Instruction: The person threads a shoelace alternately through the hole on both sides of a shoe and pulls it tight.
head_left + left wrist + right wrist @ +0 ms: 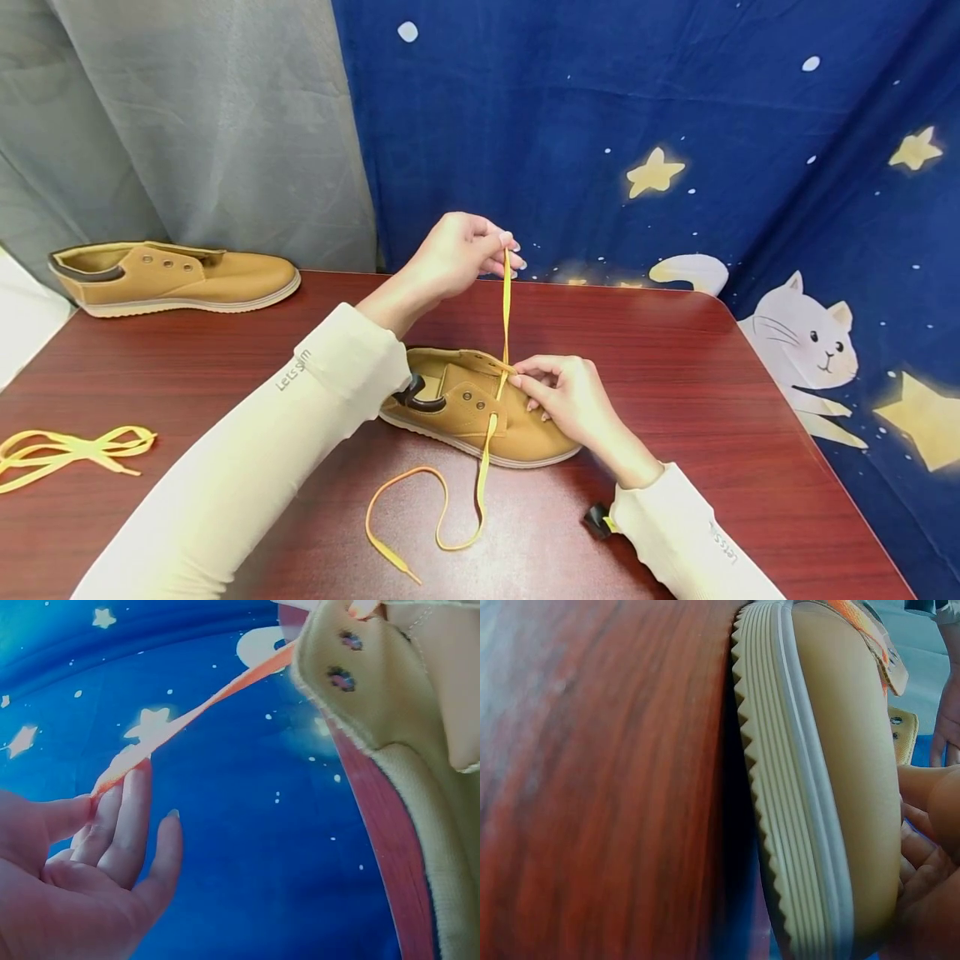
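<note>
One lace (507,308) was mid-threading: left fingers (132,825) pinched it, right fingers (543,364) below apparently pinched the flap (480,362); evening its ends seemed next.

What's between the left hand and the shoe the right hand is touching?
A straight stretch of yellow lace, running up from the shoe to the left hand. The head view shows it; the left wrist view does too.
</note>
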`<state>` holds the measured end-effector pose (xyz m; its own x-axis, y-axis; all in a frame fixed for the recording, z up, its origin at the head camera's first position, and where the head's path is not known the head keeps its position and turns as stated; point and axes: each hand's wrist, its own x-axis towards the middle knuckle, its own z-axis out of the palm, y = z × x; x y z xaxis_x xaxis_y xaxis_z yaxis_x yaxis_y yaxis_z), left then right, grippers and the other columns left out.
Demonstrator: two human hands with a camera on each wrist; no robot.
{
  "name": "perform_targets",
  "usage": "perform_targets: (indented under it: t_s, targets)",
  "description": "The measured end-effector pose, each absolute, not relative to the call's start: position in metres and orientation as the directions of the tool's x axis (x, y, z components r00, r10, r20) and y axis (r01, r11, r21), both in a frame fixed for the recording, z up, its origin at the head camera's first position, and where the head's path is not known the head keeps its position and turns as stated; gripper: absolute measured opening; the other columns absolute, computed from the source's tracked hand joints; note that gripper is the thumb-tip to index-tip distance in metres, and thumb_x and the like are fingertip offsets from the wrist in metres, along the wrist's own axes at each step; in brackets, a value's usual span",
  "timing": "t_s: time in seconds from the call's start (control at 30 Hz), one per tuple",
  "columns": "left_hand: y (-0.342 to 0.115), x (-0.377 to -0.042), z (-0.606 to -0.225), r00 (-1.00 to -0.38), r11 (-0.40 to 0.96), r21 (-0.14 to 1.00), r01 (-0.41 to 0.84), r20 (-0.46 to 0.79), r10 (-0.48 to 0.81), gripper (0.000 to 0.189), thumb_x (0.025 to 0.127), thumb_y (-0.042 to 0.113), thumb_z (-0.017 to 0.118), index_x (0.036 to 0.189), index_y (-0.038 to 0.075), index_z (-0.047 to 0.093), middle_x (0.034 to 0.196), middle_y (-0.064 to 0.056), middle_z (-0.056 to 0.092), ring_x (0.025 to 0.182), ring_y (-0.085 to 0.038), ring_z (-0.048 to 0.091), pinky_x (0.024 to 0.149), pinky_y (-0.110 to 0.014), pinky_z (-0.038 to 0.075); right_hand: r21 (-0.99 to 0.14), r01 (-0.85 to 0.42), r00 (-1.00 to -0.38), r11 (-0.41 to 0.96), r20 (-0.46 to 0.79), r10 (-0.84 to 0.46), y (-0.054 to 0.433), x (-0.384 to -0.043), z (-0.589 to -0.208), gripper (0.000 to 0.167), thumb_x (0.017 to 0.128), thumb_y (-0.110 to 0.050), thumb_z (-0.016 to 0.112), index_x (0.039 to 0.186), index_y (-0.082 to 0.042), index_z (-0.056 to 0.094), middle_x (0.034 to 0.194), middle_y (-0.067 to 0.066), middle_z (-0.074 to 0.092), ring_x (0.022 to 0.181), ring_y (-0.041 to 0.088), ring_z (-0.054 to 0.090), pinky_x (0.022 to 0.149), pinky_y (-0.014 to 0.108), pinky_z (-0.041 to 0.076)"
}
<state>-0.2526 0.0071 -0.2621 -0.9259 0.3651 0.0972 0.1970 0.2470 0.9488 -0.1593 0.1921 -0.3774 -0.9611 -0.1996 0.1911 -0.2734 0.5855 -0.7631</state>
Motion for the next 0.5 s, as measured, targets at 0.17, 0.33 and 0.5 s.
perform_targets:
  t_s: [0.17, 0.33, 0.5]
  targets:
    - [0.007, -0.252, -0.258, -0.938, 0.267, 0.941, 0.209, 0.115, 0.327, 0.024, 0.104, 0.015, 0.056, 0.107, -0.003, 0.071, 0.101, -0.019, 0.077, 0.095, -0.029, 0.076, 0.090, -0.030, 0.059, -0.761, -0.279, -0.959, 0.585, 0.196, -0.203, 0.193, -0.159, -0.378, 0.009, 0.091, -0.017, 0.075, 0.098, -0.012, 0.079, 0.058, 0.002, 0.068, 0.045, 0.008, 0.059, 0.043, 0.027, 0.050]
    - [0.005, -0.253, -0.254, -0.952, 0.276, 0.940, 0.198, 0.117, 0.284, 0.023, 0.104, 0.017, 0.056, 0.109, 0.000, 0.071, 0.102, -0.015, 0.078, 0.094, -0.024, 0.076, 0.092, -0.028, 0.058, -0.763, -0.277, -0.960, 0.584, 0.189, -0.208, 0.192, -0.159, -0.377, 0.009, 0.091, -0.017, 0.075, 0.098, -0.012, 0.079, 0.060, 0.002, 0.069, 0.046, 0.009, 0.059, 0.044, 0.027, 0.050]
    - [0.004, -0.255, -0.249, -0.950, 0.257, 0.945, 0.201, 0.124, 0.286, 0.025, 0.105, 0.016, 0.054, 0.113, -0.001, 0.070, 0.107, -0.016, 0.077, 0.094, -0.022, 0.076, 0.094, -0.027, 0.057, -0.767, -0.270, -0.962, 0.582, 0.183, -0.204, 0.192, -0.159, -0.376, 0.010, 0.091, -0.016, 0.075, 0.098, -0.011, 0.079, 0.060, 0.002, 0.069, 0.045, 0.009, 0.059, 0.044, 0.027, 0.050]
